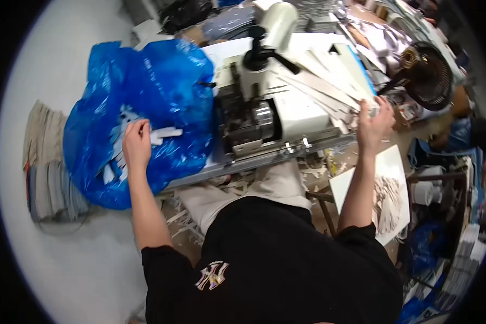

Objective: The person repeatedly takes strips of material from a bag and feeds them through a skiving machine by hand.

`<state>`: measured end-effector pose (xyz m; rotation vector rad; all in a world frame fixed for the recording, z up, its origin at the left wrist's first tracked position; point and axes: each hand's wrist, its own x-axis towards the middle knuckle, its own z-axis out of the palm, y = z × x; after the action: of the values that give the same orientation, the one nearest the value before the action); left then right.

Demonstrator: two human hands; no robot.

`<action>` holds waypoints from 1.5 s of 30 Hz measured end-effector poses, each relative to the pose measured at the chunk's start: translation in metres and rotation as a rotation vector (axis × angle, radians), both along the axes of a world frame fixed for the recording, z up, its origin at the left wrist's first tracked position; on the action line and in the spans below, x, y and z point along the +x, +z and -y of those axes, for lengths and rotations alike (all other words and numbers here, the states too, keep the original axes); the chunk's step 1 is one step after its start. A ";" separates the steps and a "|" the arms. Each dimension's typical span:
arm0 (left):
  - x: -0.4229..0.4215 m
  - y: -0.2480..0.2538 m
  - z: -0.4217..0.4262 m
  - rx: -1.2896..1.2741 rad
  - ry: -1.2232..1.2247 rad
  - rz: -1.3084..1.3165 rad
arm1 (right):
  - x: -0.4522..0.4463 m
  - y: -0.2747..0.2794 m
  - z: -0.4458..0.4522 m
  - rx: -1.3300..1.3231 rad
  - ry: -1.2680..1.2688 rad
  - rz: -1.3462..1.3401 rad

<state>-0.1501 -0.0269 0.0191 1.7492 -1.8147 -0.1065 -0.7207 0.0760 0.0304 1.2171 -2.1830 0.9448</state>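
Observation:
At the left, my left hand [137, 144] is closed, its fingertips pinched together over a big blue plastic bag [173, 70]. Short white strips [167, 133] lie in the bag beneath and beside this hand; whether one is between the fingers I cannot make out. My right hand [375, 123] is at the table's right end, its thumb and fingers bent around the ends of long pale strips [329, 89] that lie fanned on the tabletop. Between my hands stands a white bench machine [302, 119] with a round metal part and a black-knobbed lever.
A small black fan [426, 75] stands at the right. Below my right arm, a white board [343, 186] carries a heap of thin offcuts [387, 202]. Stacked sheets [48, 162] lean by the left wall. Scraps litter the floor, and shelves with rolls line the right side.

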 end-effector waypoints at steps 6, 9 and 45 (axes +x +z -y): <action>0.126 -0.037 0.013 0.148 0.310 0.201 | 0.005 -0.001 -0.008 -0.032 0.241 -0.001; 0.136 -0.057 0.012 0.118 0.160 0.220 | 0.041 0.012 -0.015 -0.017 0.414 0.110; -0.176 0.034 -0.021 0.007 -0.674 0.028 | 0.154 -0.007 0.040 0.183 0.863 0.241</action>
<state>-0.3263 -0.0056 0.0535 1.0777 -2.3510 -0.3568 -0.5662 0.0358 0.0239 2.3262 -1.9225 1.2683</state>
